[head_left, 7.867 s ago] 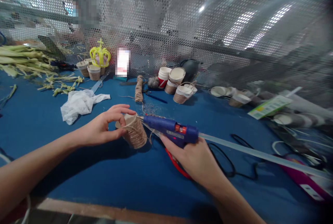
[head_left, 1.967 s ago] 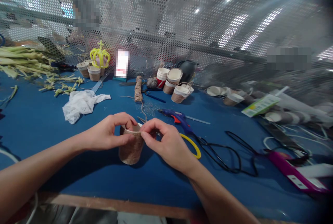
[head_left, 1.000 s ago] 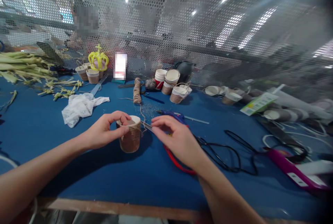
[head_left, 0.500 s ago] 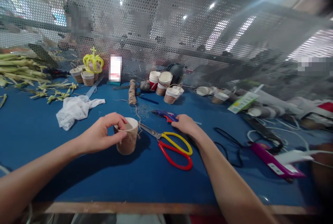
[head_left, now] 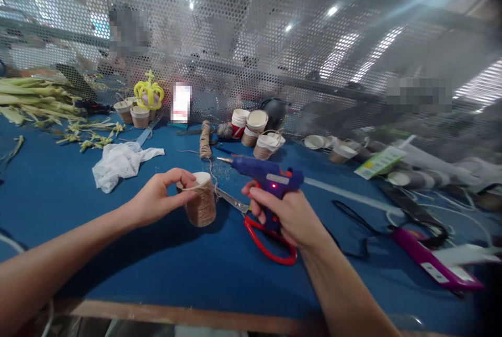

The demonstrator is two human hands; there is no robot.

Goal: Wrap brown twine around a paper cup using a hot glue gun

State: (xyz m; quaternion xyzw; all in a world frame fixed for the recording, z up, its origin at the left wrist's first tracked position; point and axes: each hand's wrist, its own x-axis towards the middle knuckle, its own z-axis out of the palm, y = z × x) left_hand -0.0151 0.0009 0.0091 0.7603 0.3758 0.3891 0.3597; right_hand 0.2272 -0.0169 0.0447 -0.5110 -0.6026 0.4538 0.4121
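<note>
My left hand point(head_left: 167, 196) pinches the rim of a twine-wrapped cup point(head_left: 201, 206), its fingers inside and thumb outside. The cup is white within and tilts slightly, with a strand of twine trailing from its right side. In my right hand point(head_left: 282, 209) is a blue glue gun point(head_left: 266, 170), its nozzle pointing left and a red light lit on its side. A long clear glue stick point(head_left: 353, 197) sticks out of its back. Under the gun lie scissors point(head_left: 270, 245) with red and yellow handles, the yellow one mostly hidden by my right hand.
A spool of twine point(head_left: 205, 141) lies behind the cup. Several cups point(head_left: 257, 123) stand near the mesh screen point(head_left: 235, 28). To the left are a crumpled white cloth point(head_left: 121, 162) and pale husks point(head_left: 35, 96). A purple power strip point(head_left: 435, 261) and cables lie right.
My right hand has lifted the glue gun off the table and brought it up above the scissors, closer to the cup. My left hand still holds the cup's rim.
</note>
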